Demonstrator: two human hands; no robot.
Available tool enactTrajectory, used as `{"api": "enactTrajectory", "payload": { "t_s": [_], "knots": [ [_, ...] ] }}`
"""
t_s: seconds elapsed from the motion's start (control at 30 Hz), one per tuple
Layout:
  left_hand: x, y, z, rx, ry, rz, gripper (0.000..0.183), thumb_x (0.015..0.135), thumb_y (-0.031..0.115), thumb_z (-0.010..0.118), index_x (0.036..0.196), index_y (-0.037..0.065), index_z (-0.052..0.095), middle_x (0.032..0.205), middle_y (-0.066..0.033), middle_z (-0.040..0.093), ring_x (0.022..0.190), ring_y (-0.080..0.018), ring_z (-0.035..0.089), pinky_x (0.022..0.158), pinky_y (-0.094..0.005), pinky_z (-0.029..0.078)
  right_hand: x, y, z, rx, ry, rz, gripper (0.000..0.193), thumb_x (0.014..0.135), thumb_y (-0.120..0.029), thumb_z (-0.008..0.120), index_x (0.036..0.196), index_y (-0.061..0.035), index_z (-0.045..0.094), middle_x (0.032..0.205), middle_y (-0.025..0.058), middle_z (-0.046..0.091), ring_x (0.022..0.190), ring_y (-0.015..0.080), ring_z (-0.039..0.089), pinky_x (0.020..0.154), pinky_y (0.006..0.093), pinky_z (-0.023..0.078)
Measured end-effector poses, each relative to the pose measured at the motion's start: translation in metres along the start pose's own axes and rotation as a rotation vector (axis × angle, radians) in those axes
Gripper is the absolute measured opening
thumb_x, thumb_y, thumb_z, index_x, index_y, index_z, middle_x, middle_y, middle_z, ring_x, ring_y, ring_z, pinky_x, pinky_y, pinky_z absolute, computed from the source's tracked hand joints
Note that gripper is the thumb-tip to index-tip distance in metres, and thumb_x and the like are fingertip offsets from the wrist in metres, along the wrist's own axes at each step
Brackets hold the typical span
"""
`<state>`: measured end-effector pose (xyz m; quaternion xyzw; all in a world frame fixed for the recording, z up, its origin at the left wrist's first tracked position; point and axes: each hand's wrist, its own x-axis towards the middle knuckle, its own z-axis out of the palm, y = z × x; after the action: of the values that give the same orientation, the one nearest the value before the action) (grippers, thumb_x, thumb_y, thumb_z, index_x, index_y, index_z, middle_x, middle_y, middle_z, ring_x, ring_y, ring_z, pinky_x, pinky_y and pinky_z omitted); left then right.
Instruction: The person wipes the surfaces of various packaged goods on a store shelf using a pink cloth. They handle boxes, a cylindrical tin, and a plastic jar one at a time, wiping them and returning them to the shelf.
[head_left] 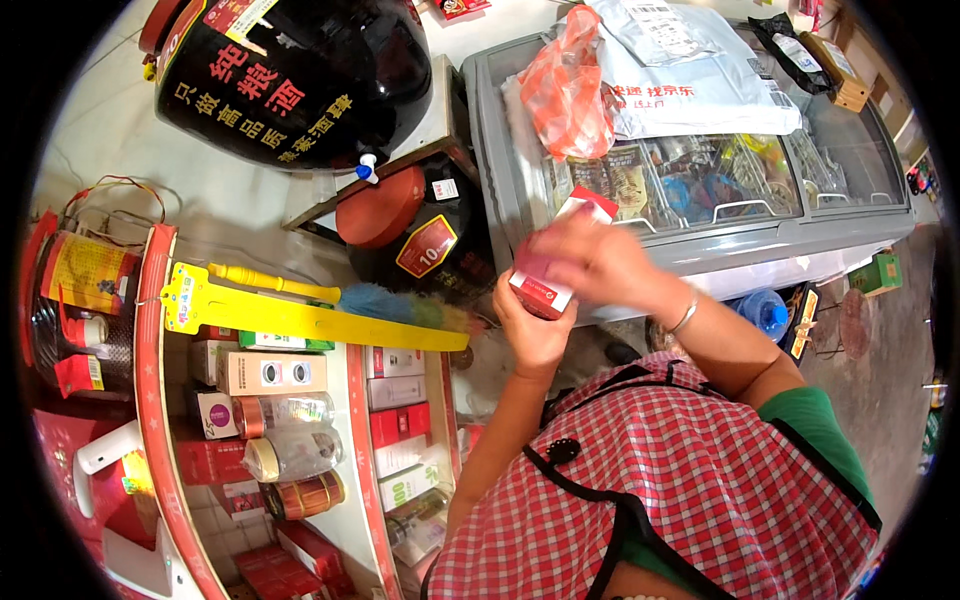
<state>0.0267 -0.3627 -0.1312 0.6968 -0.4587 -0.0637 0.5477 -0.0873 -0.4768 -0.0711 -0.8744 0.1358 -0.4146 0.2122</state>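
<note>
A red and white carton (541,294) is tilted up in front of my body, gripped near its lower end by my left hand (533,335). Across its upper part lies my right hand (610,262), its fingers smeared by motion. Beneath those fingers shows a dark pinkish-red patch; whether it is a cloth or the carton's own side I cannot tell. The carton's white and red far end sticks out past my right hand, close to the near edge of the grey chest freezer (720,240).
On the freezer lie an orange-striped plastic bag (567,90) and a white mailing parcel (690,85). A shelf (365,460) at left holds boxes and jars. A duster with a blue head (390,305) lies across its top. Black jars (300,80) stand behind.
</note>
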Motion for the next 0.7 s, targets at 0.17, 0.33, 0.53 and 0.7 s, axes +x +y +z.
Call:
{"api": "enactTrajectory", "payload": {
  "t_s": [0.17,0.33,0.53,0.7],
  "knots": [
    [-0.01,-0.014,-0.008,0.011,-0.005,-0.001,0.089,0.056,0.011,0.083,0.128,-0.001,0.032,0.12,-0.0166,0.041,0.11,-0.0272,0.045,0.096,-0.0382,0.036,0.007,0.044,0.015,-0.092,-0.072,0.232,0.022,0.081,-0.024,0.06,0.097,-0.0114,0.066,0.096,0.0103,0.063,0.089,0.0296,0.06,0.076,0.0393,0.048],
    [0.005,0.02,-0.003,0.131,0.006,-0.008,0.087,0.056,0.013,0.081,0.127,0.0,0.033,0.116,-0.0205,0.042,0.108,-0.0368,0.042,0.093,-0.0441,0.036,0.007,0.096,0.009,-0.314,-0.064,0.57,0.029,0.083,-0.036,0.054,0.091,-0.0125,0.068,0.088,0.0126,0.061,0.084,0.031,0.061,0.074,0.0406,0.049],
    [0.008,0.021,-0.001,0.177,0.016,0.04,0.088,0.055,0.013,0.08,0.128,0.0,0.033,0.118,-0.0209,0.044,0.109,-0.0375,0.042,0.094,-0.0448,0.036,0.015,0.035,0.005,-0.104,-0.091,0.161,0.023,0.081,-0.03,0.058,0.092,-0.0124,0.067,0.084,0.0089,0.061,0.081,0.0294,0.059,0.069,0.0391,0.049],
    [0.015,-0.023,0.011,-0.346,-0.112,-0.038,0.087,0.055,0.014,0.08,0.128,0.001,0.034,0.119,-0.0204,0.045,0.11,-0.0383,0.042,0.095,-0.0458,0.035,0.007,-0.034,0.001,-0.055,-0.182,-0.095,0.023,0.074,-0.027,0.066,0.093,-0.0152,0.067,0.088,0.0071,0.062,0.082,0.0279,0.06,0.07,0.0392,0.049]
  ]
}}
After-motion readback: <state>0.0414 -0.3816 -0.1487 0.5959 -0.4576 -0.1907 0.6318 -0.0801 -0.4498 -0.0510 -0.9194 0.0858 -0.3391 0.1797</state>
